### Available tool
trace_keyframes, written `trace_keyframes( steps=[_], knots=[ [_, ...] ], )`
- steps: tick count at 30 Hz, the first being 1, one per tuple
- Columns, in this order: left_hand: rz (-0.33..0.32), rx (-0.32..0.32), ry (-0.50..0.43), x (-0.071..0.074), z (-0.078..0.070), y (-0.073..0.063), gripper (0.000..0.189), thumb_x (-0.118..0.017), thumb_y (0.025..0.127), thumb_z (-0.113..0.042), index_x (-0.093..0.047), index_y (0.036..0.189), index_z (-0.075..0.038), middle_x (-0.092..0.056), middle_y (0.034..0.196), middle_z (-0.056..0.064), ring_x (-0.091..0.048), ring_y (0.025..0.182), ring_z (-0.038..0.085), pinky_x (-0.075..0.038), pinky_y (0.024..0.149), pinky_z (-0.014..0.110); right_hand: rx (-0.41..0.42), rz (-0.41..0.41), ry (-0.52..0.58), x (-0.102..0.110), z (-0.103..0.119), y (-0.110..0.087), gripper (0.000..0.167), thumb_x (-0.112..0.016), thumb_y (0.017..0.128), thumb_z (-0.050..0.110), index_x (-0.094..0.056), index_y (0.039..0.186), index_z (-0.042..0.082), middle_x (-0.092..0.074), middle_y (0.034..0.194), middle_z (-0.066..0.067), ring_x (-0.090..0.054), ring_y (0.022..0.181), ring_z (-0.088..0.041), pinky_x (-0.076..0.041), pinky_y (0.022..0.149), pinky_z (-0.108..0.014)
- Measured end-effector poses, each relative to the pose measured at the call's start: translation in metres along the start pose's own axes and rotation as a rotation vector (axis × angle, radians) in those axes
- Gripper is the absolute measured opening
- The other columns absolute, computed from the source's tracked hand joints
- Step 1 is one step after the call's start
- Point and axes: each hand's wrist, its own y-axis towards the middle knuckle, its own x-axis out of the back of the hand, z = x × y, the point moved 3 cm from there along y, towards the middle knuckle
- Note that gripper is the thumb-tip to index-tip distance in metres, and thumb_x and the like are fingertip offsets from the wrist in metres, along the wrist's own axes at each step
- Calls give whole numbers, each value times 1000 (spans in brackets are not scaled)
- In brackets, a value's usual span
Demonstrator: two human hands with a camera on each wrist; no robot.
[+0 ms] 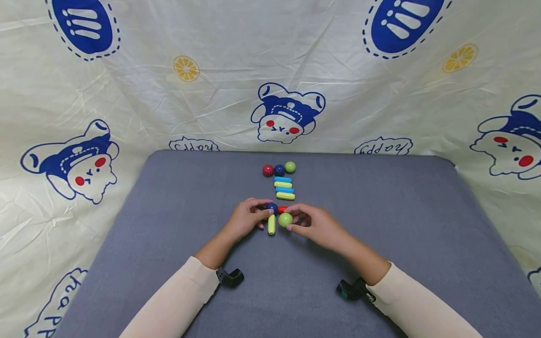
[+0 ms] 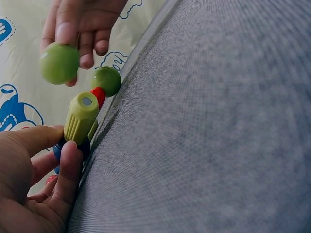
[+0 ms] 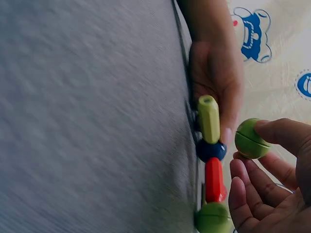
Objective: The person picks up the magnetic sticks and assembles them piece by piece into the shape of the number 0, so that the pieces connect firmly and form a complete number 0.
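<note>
My left hand (image 1: pixel 247 218) pinches a dark blue ball (image 1: pixel 272 207) between thumb and fingers. A yellow-green ribbed rod (image 1: pixel 272 225) joins that ball and points toward me, while a red rod (image 3: pixel 214 179) extends from its right side. At the red rod's far end sits a green ball (image 3: pixel 212 218), hidden behind my right hand in the head view. With thumb and fingertips, my right hand (image 1: pixel 317 225) holds another green ball (image 1: pixel 285 220), apart from the yellow-green rod in both wrist views.
Beyond my hands, blue and yellow-green rods (image 1: pixel 284 190) lie stacked in a column. Behind them stand a red ball (image 1: pixel 268 170), a dark blue ball (image 1: pixel 279 170) and a green ball (image 1: pixel 290 167). Everything is on a grey cloth-covered table (image 1: pixel 190 188), with a printed curtain (image 1: pixel 228 112) behind.
</note>
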Motion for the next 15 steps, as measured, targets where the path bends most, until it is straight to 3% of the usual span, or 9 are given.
trace_keyframes(
  steps=[7,15],
  knots=[
    [-5,4,-16,0,-1,0,33,-74,92,-15,-72,124,-8,-57,109,12,-57,61,10,-57,56,26,67,67,-24,-12,3,-10,34,-79,89,23,-68,121,18,-69,104,3,-65,93,-13,-55,78,-25],
    [-1,5,-17,-1,0,0,31,-74,92,-16,-73,123,-10,-57,106,11,-57,58,8,-56,55,24,101,127,-71,-23,4,-15,33,-78,90,24,-69,121,21,-68,112,3,-67,95,-11,-56,80,-26]
  ],
)
